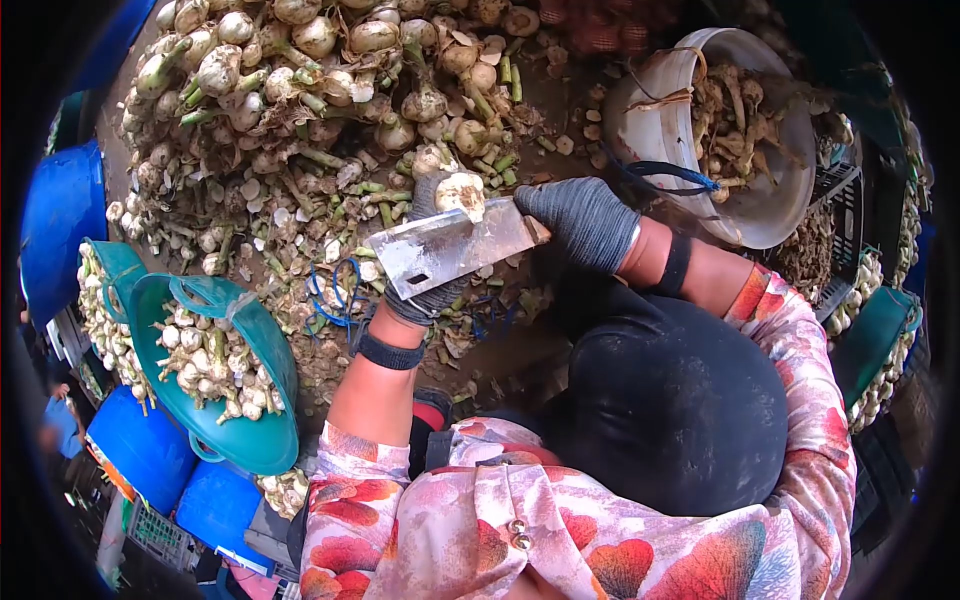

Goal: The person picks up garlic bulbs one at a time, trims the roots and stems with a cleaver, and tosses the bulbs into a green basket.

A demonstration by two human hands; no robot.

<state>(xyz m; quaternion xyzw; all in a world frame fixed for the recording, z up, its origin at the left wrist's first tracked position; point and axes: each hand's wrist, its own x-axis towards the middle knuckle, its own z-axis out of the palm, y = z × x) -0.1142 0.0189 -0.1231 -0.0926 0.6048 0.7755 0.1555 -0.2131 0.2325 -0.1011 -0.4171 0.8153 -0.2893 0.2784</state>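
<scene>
Floral sleeves and a floral shirt (480,510) fill the bottom of my head view, with a dark-clad knee (680,400) raised on the right. Beyond them I have both hands, each in a grey glove. The right hand (582,222) is closed around the handle end of a broad cleaver (440,250), whose scuffed blade reaches across to the left hand (425,302). That blade covers most of the left hand's fingers, so I can't tell how they are closed. A garlic bulb (460,192), pale with brown smudges, sits right against the blade's upper edge, next to the part of the left glove that shows above it.

Left of the hands I see a blue cord (338,300) among cut stems and scraps. Further left, a green tub (240,440) holds bulbs with short stems, and blue tubs (140,440) stand past it. Up to the right, a whitish bucket (655,150) lies tipped, with brownish stemmed pieces inside. Ahead, a large garlic heap (330,90) spreads over the ground. At the far left edge I pick out a person (62,425) in blue.
</scene>
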